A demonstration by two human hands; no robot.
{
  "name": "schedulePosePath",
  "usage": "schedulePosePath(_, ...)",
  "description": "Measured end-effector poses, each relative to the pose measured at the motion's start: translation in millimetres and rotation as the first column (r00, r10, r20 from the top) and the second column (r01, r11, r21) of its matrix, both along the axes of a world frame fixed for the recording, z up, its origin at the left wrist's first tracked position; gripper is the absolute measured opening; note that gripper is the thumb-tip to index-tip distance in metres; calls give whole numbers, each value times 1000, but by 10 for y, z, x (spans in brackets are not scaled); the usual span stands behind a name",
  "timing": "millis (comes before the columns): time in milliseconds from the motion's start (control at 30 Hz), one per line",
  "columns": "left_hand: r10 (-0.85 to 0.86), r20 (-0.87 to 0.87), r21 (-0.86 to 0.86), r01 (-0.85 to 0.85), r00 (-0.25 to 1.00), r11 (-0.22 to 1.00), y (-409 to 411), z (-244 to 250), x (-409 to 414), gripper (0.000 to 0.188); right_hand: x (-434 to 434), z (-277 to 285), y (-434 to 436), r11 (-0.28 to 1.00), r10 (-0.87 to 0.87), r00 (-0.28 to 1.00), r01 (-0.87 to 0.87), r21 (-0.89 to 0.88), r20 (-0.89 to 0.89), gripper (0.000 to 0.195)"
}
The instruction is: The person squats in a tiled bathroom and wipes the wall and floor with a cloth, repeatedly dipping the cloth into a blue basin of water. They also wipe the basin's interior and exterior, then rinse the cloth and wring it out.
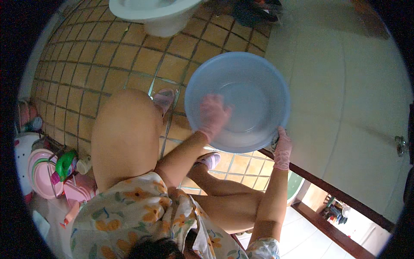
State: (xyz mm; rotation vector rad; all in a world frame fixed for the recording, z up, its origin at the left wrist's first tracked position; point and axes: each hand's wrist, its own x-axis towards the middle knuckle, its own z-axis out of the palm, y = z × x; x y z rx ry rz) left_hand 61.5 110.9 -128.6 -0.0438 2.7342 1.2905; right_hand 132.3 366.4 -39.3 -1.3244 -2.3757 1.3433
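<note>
A large round blue plastic basin is tilted towards me above the tiled floor. My left hand, in a thin pink glove, reaches inside it against the near-left inner wall. Motion blur hides its fingers, and I cannot tell whether anything is under them. At the lower right, my right hand, gloved in patterned pink, grips the basin's rim from outside with its fingers pointing up. A small dark, mottled patch shows between that hand and the rim; what it is stays unclear.
A white toilet stands ahead. On my right is a pale door with a metal knob. Pink basins, a green bottle and other containers crowd the left. My slippered feet rest on brown tiles.
</note>
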Motion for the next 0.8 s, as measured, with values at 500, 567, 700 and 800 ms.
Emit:
schedulePosePath(500,152,632,437,-511,760,740,-790,-1315,-427,46,-5,-330,244,728,98,702,-534,430,706,64)
schedulePosePath(567,246,501,536,-521,829,664,-848,-1415,-402,29,2,-418,178,621,100,698,-601,503,709,60)
schedulePosePath(700,314,265,291,-386,912,875,-854,-1179,-492,23,69,-412,267,711,206,734,-566,416,647,58)
schedulePosePath(800,309,302,472,-423,902,774,-810,-840,-506,24,95,-354,296,838,235,782,-464,288,577,55)
